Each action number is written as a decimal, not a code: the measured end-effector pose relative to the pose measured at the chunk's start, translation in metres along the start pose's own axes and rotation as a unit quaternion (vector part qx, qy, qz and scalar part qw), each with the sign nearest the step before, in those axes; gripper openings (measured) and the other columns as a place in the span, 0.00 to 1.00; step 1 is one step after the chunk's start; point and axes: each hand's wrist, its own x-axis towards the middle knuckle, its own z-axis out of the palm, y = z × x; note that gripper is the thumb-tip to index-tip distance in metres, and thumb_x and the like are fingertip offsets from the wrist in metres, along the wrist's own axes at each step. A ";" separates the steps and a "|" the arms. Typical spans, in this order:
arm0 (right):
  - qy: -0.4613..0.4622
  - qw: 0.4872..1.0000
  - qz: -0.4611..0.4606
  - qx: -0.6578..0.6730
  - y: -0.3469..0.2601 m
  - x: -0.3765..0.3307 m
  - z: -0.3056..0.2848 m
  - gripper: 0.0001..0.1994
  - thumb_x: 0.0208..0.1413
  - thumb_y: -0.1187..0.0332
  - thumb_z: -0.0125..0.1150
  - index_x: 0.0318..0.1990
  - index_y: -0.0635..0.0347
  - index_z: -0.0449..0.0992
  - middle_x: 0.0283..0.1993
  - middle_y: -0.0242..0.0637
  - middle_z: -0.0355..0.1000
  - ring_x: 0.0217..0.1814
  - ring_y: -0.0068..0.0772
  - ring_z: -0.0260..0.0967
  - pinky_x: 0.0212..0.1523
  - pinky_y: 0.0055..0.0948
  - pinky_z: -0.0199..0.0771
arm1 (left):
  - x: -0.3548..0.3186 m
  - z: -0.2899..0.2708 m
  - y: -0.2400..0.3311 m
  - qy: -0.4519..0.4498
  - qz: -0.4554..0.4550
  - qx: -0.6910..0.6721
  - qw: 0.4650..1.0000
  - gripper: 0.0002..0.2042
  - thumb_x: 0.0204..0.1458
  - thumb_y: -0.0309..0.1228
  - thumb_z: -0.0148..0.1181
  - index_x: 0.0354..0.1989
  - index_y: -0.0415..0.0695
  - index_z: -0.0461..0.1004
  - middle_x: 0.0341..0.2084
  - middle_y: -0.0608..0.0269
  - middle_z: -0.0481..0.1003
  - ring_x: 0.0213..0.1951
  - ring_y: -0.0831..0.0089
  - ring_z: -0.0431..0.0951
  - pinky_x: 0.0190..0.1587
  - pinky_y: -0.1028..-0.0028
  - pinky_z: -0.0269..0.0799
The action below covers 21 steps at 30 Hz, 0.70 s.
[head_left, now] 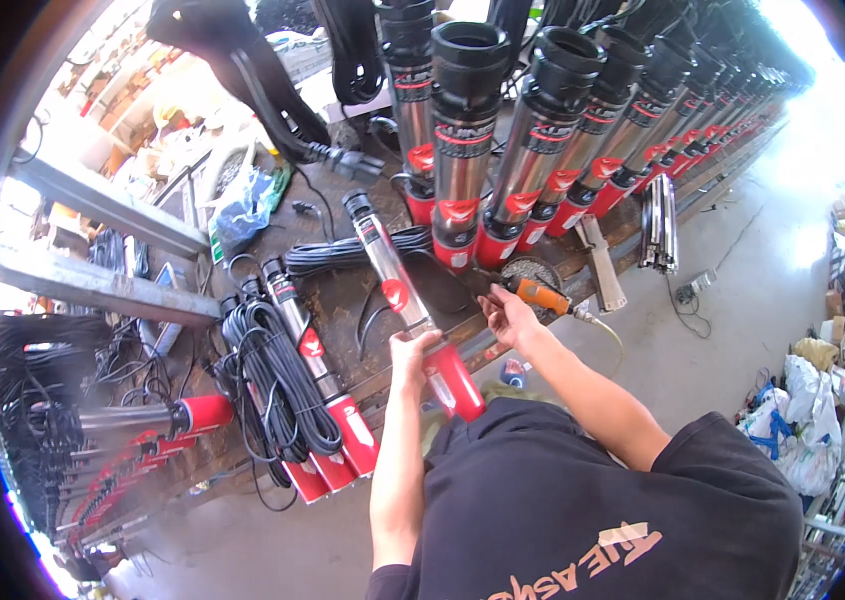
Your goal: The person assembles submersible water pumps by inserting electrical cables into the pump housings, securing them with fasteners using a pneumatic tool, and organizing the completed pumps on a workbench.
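My left hand (413, 358) is wrapped round a slim submersible pump (398, 270) with a steel body, black top and red lower end. The pump leans over the bench's near edge, its red end close to my dark shirt. My right hand (511, 318) is beside an orange power tool (543, 296) with a pale hose or cord. Its fingers are curled together at the tool's dark front end; whatever they hold is too small or hidden to name. Just beyond the tool sits a round dish of small metal parts (531, 270).
Several upright pumps (465, 140) form a long row at the far right. More pumps with a coiled black cable (278, 375) lie at left. Another cable coil (353, 252) rests on the brown bench (343, 310). Metal strips (659, 225) and a flat bar (600, 265) are along its edge.
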 end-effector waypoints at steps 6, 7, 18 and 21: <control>0.018 0.954 0.058 0.294 -0.047 -0.007 -0.016 0.29 0.59 0.47 0.64 0.54 0.64 0.67 0.50 0.53 0.75 0.38 0.30 0.81 0.20 0.15 0.78 | -0.011 0.010 0.014 0.012 -0.003 0.005 1.000 0.41 0.38 0.29 0.77 0.59 0.36 0.56 0.40 0.52 0.74 0.32 0.65 0.81 0.22 0.68 0.77; 0.053 0.956 0.005 0.288 -0.047 -0.002 -0.016 0.27 0.59 0.47 0.64 0.51 0.63 0.68 0.48 0.53 0.75 0.38 0.33 0.81 0.19 0.17 0.78 | -0.012 0.014 0.015 0.016 0.000 0.009 1.000 0.40 0.38 0.30 0.77 0.58 0.36 0.56 0.39 0.53 0.74 0.31 0.65 0.81 0.20 0.69 0.76; -0.011 0.881 -0.471 0.047 0.015 -0.136 0.050 0.20 0.66 0.66 0.59 0.62 0.61 0.65 0.47 0.36 0.73 0.38 0.28 0.76 0.35 0.22 0.80 | -0.016 0.012 0.020 -0.009 -0.001 -0.046 0.999 0.32 0.40 0.20 0.73 0.52 0.36 0.59 0.37 0.54 0.74 0.33 0.65 0.81 0.35 0.65 0.83; -0.085 0.795 -0.595 -0.083 0.018 -0.145 0.049 0.25 0.64 0.70 0.57 0.68 0.62 0.62 0.49 0.35 0.69 0.41 0.20 0.68 0.43 0.25 0.72 | -0.017 0.012 0.020 -0.010 -0.002 -0.043 0.999 0.33 0.40 0.20 0.73 0.53 0.36 0.58 0.38 0.53 0.73 0.34 0.65 0.81 0.35 0.64 0.83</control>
